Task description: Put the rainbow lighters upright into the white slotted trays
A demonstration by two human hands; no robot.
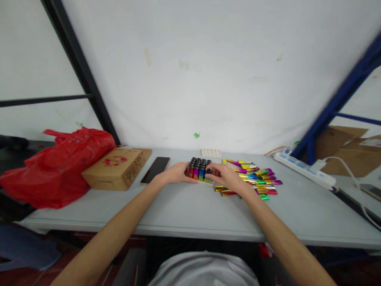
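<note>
A tight block of lighters [201, 170] with black tops and shiny coloured bodies stands upright in a pale tray [202, 182] at the middle of the table. My left hand [179, 173] is wrapped round the left side of this block, thumb along the front. At the front right corner, the fingers of my right hand [224, 174] are pinched on a lighter [207, 177], partly hidden by the fingertips. To the right, a loose pile of shiny multicoloured lighters [258, 180] lies flat, partly behind my right hand and forearm.
Behind the block, a second pale tray [211, 153] lies by the wall. On the left are a dark phone [156, 170], a cardboard box [114, 167] and a red plastic bag [65, 169]. A white power strip [305, 169] with a plugged-in cable lies at the right.
</note>
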